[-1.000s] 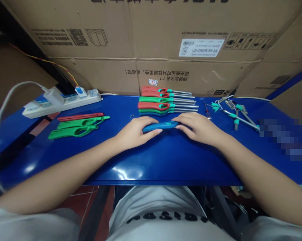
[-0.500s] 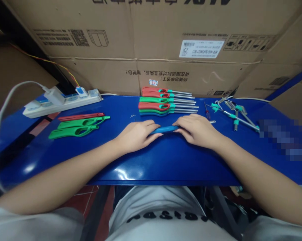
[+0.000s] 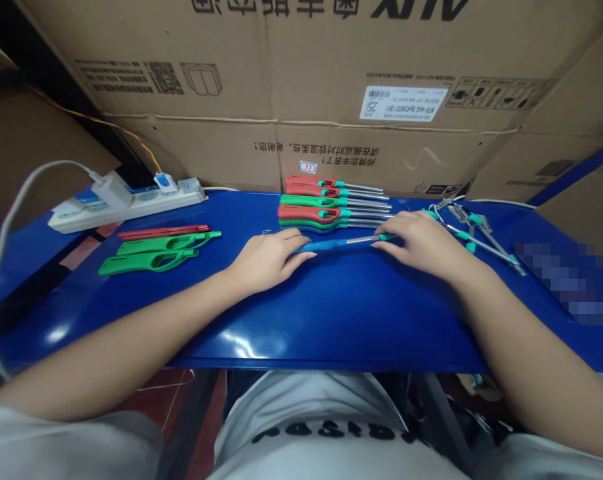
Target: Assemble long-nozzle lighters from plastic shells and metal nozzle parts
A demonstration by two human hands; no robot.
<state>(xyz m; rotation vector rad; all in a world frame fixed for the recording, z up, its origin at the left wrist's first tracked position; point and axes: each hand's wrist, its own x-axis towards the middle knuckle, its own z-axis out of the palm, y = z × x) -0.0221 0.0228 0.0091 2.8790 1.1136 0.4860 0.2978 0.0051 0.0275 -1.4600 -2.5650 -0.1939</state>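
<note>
My left hand (image 3: pixel 269 262) is closed around the blue handle (image 3: pixel 324 246) of a long-nosed lighter, just above the blue table (image 3: pixel 301 307). From the handle's right end a thin metal tube (image 3: pixel 362 240) runs toward my right hand (image 3: pixel 419 241). Between the thumb and fingers of that hand is a small teal plastic piece (image 3: pixel 385 237) at the tube; the tube's far end is hidden. Behind my hands lies a row of red and green lighters (image 3: pixel 309 213) with metal tubes pointing right. Tiny metal bits near my left fingers are partly covered.
Green and red handle shells (image 3: pixel 151 261) lie at the left. A white power strip (image 3: pixel 141 200) with plugs and cables stands behind them. Loose metal tubes with teal parts (image 3: pixel 481 241) lie at the right. A large cardboard box (image 3: pixel 231 87) closes off the back.
My right hand has moved right from the blue handle, exposing the metal tube and the teal piece at its fingertips. It now covers where the small screwdriver lay. My left hand keeps its hold.
</note>
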